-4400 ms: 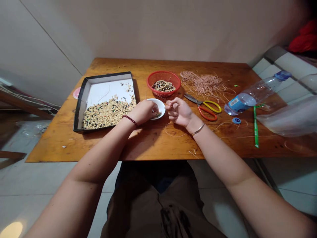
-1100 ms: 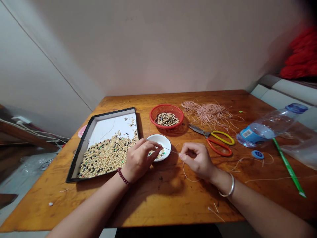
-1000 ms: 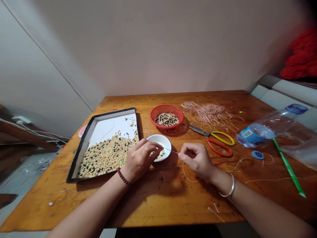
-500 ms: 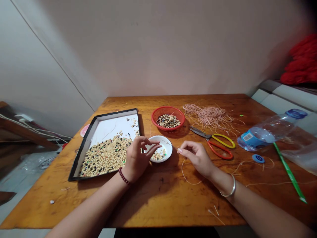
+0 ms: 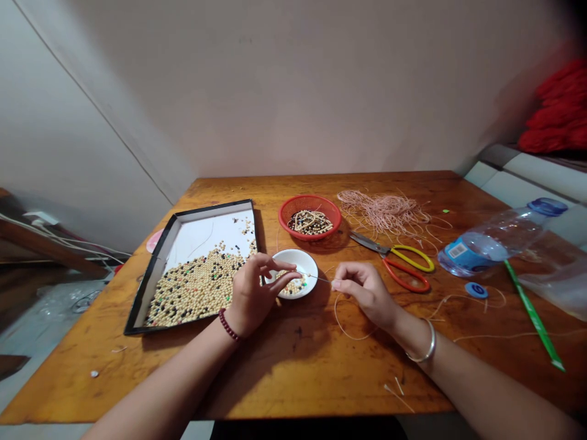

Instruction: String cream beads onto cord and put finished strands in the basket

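My left hand (image 5: pixel 257 287), with a dark red bead bracelet, reaches over the near left of a small white bowl (image 5: pixel 313 264). Its thumb and forefinger close on one end of a thin cord (image 5: pixel 321 279). My right hand (image 5: pixel 364 290), wearing a silver bangle, pinches the cord just right of the bowl. Between the hands the cord runs nearly straight, and a loop of it hangs below my right hand onto the table. Loose beads (image 5: pixel 300 285), mostly cream with a few green and dark ones, lie in the bowl. Whether any bead sits between my left fingertips is too small to tell.
Left is a black-edged tray (image 5: pixel 137 299) of beads. Behind the bowl stands a red basket (image 5: pixel 285 214) of strung beads. Pink cord (image 5: pixel 383 211), scissors (image 5: pixel 406 269), a plastic bottle (image 5: pixel 481 250), a blue cap (image 5: pixel 476 290) and a green strip (image 5: pixel 534 318) lie right.
My right hand has moved slightly right, and the cord between the hands is straighter. The left thumb and forefinger are closer together around it.
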A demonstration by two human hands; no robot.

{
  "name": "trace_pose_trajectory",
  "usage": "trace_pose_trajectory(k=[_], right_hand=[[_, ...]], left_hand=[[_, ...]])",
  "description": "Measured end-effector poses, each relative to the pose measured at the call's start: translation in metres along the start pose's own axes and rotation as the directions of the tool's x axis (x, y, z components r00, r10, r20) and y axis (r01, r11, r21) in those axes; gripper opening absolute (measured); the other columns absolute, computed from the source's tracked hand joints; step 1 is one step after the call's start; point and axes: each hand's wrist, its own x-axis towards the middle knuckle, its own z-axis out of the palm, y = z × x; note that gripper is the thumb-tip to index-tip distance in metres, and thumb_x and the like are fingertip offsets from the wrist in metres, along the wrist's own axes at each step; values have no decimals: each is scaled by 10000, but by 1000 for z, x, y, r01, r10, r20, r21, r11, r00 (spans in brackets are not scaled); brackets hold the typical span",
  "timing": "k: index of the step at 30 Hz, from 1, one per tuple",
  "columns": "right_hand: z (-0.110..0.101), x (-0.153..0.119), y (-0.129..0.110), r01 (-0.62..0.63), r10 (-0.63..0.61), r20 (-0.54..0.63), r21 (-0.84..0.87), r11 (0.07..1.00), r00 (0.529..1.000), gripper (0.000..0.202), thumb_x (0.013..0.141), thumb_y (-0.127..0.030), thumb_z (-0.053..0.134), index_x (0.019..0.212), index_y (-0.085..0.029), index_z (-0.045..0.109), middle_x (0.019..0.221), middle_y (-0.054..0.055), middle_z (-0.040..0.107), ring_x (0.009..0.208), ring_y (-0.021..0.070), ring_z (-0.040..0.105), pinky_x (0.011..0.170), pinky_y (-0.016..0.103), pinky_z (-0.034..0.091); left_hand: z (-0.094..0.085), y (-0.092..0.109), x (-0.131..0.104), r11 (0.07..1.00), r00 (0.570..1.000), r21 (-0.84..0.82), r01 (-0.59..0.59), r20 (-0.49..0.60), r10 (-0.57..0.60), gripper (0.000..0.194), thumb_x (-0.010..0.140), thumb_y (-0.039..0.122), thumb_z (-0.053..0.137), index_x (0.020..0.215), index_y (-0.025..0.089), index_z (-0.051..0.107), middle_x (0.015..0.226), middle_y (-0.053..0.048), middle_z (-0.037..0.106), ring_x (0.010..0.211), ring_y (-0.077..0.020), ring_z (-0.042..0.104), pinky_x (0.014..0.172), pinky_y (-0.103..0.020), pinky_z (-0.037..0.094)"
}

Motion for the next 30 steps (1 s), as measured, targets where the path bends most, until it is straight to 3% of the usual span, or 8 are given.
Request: trace_pose_trajectory(k=[14, 30], right_hand=[[-1, -1, 0, 12, -13, 3, 18, 1000, 1000, 235, 708, -310, 593, 534, -172, 515, 481, -35, 440, 463, 84, 359, 446, 219, 293], [-2, -3, 1, -10, 8, 33, 53, 999, 999, 220, 703, -284, 596, 534, -174, 508, 493, -37, 428, 473, 88, 354, 454, 229, 271]], left_hand=[[-2, 3, 1, 999, 999, -10, -39, -21, 39, 428, 691, 235, 796, 919, 203, 435, 749, 7, 709, 600, -102, 621, 579, -253, 559], [-2, 3, 3, 993, 996, -78, -93, -14, 92, 458, 655, 189, 815, 930, 200, 448, 737, 3, 702, 604, -110, 627, 540, -231, 525]])
